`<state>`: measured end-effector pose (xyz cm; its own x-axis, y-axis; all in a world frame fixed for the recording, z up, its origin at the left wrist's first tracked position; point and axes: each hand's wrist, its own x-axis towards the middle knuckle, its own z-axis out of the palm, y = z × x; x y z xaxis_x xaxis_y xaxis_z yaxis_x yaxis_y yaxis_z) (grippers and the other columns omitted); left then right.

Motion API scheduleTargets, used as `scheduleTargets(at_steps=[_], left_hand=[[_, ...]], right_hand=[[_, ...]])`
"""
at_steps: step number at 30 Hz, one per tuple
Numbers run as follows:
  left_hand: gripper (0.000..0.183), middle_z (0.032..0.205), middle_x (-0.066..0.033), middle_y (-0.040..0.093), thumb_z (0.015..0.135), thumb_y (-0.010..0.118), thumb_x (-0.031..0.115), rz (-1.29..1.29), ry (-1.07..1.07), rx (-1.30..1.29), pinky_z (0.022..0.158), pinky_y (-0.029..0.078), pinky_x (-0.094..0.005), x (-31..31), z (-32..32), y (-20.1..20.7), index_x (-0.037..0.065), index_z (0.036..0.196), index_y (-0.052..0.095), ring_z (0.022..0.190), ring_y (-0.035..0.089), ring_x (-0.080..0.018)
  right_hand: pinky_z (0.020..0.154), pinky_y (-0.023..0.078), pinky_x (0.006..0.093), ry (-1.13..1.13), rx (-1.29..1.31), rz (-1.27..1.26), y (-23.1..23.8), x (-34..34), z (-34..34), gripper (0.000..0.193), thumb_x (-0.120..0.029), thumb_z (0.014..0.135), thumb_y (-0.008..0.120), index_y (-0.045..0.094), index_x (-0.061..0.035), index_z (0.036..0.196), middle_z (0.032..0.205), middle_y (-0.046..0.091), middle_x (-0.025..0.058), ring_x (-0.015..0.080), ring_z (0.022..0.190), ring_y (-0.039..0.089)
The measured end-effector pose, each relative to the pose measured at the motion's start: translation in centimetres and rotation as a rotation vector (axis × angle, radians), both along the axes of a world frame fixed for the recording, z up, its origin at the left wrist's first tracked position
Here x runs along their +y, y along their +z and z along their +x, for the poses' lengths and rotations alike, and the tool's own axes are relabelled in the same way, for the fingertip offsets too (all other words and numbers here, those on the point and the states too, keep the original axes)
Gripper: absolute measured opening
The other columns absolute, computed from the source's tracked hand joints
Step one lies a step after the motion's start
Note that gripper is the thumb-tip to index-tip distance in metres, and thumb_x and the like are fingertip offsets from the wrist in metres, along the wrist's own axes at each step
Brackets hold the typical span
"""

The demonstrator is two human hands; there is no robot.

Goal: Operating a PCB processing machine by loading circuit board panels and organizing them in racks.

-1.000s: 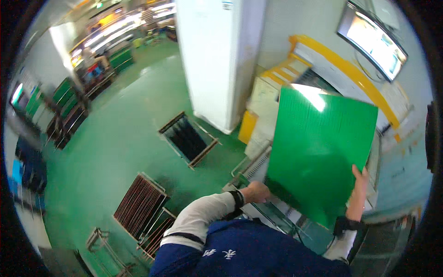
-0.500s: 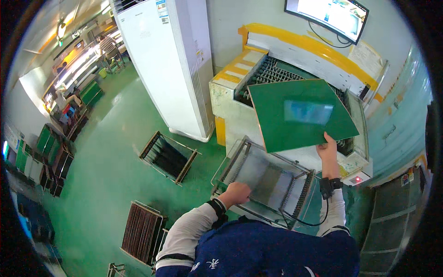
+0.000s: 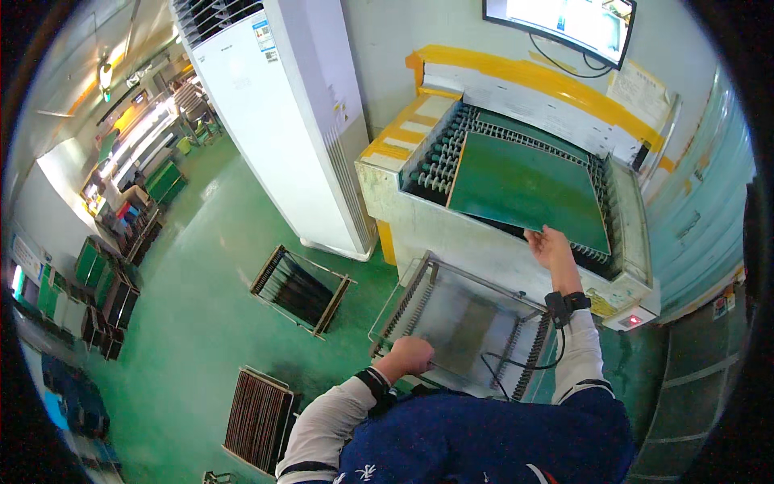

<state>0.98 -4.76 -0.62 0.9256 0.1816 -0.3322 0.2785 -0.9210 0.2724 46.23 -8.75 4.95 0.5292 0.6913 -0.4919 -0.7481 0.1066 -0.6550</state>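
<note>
My right hand (image 3: pixel 553 244) pinches the near edge of a flat green panel (image 3: pixel 528 181), thumb or a finger on its top face. The panel lies almost level over the rollers (image 3: pixel 435 165) of a conveyor machine, slightly tilted; whether it rests fully on them I cannot tell. My left hand (image 3: pixel 409 356) is closed at the near left side of a metal slotted rack (image 3: pixel 528 300) in front of me. What its fingers hold is hidden. Greyish see-through sheets (image 3: pixel 463 323) seem to stand inside the rack. A black strap device (image 3: pixel 568 306) with a cable sits on my right wrist.
A tall white air conditioner (image 3: pixel 282 121) stands left of the machine. Two smaller racks, one with dark boards (image 3: pixel 298 286) and one with brown slats (image 3: pixel 258 419), sit on the green floor. A screen (image 3: pixel 564 24) hangs above. Clear curtain strips (image 3: pixel 697 194) hang at right.
My right hand has lowered the green panel from a tilted, raised position to nearly flat over the rollers. My left hand has stayed at the rack. The view has shifted slightly.
</note>
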Motion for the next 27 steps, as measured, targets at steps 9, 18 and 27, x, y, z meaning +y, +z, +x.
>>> scheduleTargets(at_steps=[9,18,27], left_hand=[[0.017,0.083,-0.0112,0.070,0.075,0.068,0.022,-0.009,-0.005,0.090,0.069,0.057,-0.0486,-0.2,0.5,1.0,0.014,0.091,0.072,0.084,0.070,-0.0343],[0.020,0.087,-0.0102,0.071,0.073,0.068,0.018,0.009,0.069,0.140,0.072,0.058,-0.0483,-0.5,0.3,0.1,0.014,0.092,0.072,0.087,0.070,-0.0337],[0.019,0.088,-0.0099,0.071,0.077,0.069,0.023,0.011,0.073,0.145,0.072,0.058,-0.0493,-0.4,0.4,-0.2,0.017,0.094,0.073,0.089,0.070,-0.0338]], right_hand=[[0.074,0.055,0.0396,0.203,-1.090,-0.347,0.9,2.3,-1.6,0.034,-0.031,0.093,0.064,0.065,-0.0053,0.115,0.107,0.072,0.0107,0.0269,0.091,0.069],[0.109,0.033,0.0560,0.146,-2.025,-0.838,-1.3,3.7,-3.1,0.050,-0.035,0.091,0.067,0.057,-0.0229,0.138,0.150,0.045,0.0118,0.0377,0.137,0.041],[0.111,0.032,0.0558,0.228,-1.959,-0.920,0.6,5.8,-2.1,0.052,-0.037,0.091,0.066,0.055,-0.0259,0.141,0.151,0.044,0.0098,0.0360,0.138,0.040]])
